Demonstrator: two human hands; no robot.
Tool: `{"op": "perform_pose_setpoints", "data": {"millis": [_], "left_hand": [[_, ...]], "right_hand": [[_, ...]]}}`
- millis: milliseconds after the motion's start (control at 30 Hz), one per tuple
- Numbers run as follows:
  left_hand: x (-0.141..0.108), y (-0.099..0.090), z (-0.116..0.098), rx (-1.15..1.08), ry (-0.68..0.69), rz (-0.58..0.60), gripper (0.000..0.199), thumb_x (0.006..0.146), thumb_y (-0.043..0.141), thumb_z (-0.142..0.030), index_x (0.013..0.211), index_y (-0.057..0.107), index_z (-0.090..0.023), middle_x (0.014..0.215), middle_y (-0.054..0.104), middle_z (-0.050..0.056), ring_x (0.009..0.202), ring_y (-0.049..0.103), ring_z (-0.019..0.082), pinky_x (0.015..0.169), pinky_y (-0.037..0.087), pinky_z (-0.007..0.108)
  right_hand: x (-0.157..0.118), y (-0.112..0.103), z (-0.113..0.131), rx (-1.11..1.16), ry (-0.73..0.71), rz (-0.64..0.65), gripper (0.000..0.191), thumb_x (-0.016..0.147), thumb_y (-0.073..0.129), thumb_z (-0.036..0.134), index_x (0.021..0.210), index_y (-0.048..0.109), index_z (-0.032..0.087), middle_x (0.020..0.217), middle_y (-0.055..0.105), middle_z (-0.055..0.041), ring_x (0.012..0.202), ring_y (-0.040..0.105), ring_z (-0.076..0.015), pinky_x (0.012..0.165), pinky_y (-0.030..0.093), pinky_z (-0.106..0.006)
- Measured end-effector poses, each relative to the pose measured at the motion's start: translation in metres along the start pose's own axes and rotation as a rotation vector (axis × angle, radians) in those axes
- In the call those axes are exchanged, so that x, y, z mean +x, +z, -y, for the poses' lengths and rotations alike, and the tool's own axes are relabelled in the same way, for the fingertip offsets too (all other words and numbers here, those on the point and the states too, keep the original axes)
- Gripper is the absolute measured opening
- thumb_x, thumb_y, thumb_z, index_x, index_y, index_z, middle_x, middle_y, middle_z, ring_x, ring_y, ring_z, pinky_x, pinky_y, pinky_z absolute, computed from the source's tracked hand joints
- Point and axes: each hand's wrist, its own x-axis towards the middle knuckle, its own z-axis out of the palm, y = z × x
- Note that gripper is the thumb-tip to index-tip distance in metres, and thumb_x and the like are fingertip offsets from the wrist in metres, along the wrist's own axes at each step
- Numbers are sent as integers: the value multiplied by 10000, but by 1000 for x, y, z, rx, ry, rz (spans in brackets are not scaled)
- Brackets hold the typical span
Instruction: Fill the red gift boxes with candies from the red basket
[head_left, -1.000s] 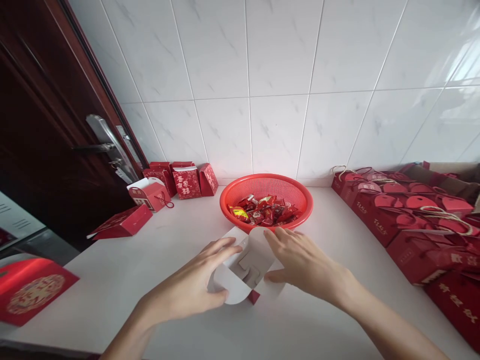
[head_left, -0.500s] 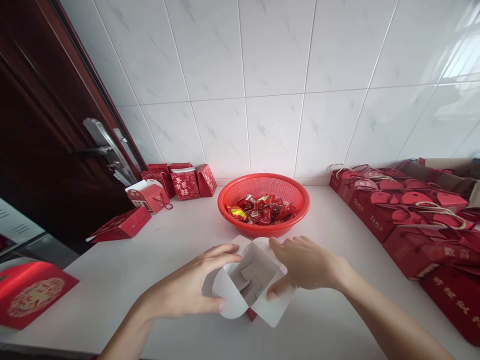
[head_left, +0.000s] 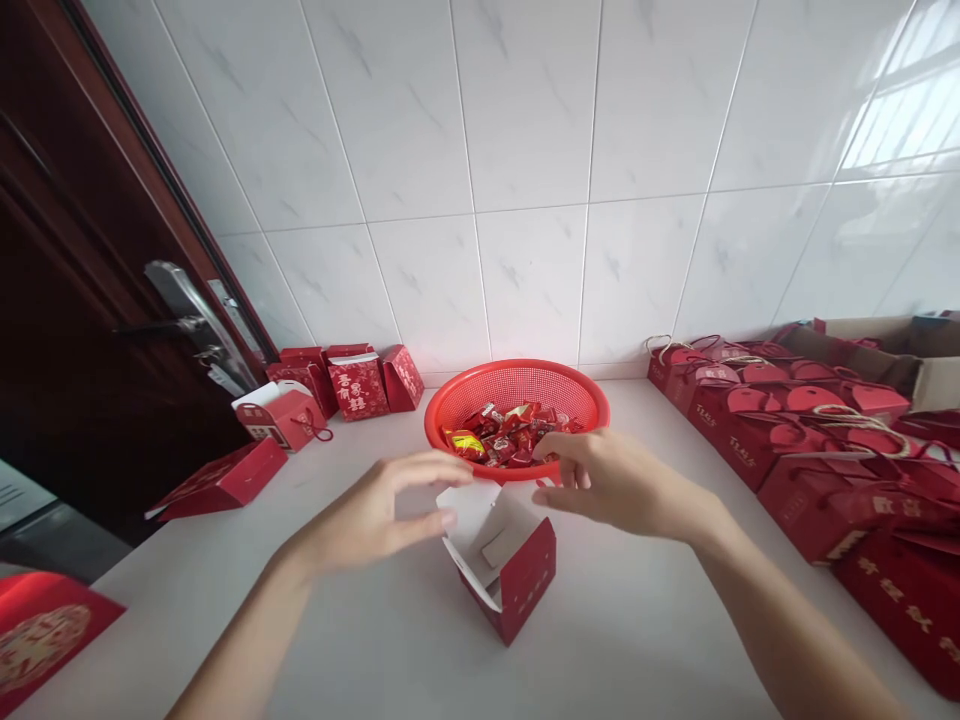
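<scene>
An opened red paper gift box [head_left: 528, 583], white on the inside, stands in the middle of the counter with its upper flaps raised. My left hand [head_left: 394, 505] is at the box's left side, thumb and fingers apart, the thumb tip close to the left flap. My right hand [head_left: 619, 483] hovers past the box's back right corner, its fingers loosely bent and the thumb apart, with nothing seen in it. Just behind is a red plastic basket [head_left: 517, 372] holding wrapped candies [head_left: 517, 432]; the right fingertips overlap its front rim in view.
Rows of filled-out red gift boxes [head_left: 750, 440] with cord handles line the right side. More red boxes [head_left: 358, 388] stand at the back left, and another red box [head_left: 49, 635] lies at the left edge. A cardboard carton [head_left: 937, 375] sits back right.
Both hands have let go of the box flaps. The right hand has lifted away toward the basket, and the box's flaps, spread outward before, now stand more upright.
</scene>
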Motion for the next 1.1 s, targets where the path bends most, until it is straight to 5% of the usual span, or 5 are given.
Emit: {"op": "perform_pose_setpoints", "data": {"millis": [100,400,800,933,1100], "left_hand": [[45,-6,5,31,-28,-33,341,892,587,-393,1151,719,-215,1227,718,63,1138,646,244,998,500,339],[163,34,35,362,-72,571,563,565,720,-169,1123,702,-249,1101,716,58,927,662,271,718,494,294],[184,38,70,197,-105,319,206,622,688,-220,822,712,-177,786,709,32,738,652,231,609,449,280],[183,40,75,106,-97,205,286,697,549,-164,925,721,-157,948,752,56,886,685,240,709,499,281],[179,40,81,45,-115,307,324,631,666,-165,941,754,-203,1017,775,31,996,690,245,838,514,281]], "right_hand": [[19,-8,-13,209,-69,-125,186,906,599,361,936,656,188,783,697,-26,703,629,-152,625,446,-266],[111,30,-74,278,-12,-278,108,840,624,247,775,678,180,815,719,-38,751,633,-167,647,459,-266],[118,41,-86,239,70,-210,119,839,621,196,733,673,187,777,698,-20,715,602,-151,628,425,-253],[119,43,-88,231,64,-222,106,845,629,221,756,678,193,798,708,-24,718,608,-152,630,428,-254],[118,44,-87,210,85,-231,85,841,622,202,818,703,197,846,722,-31,742,617,-158,654,436,-264]]}}
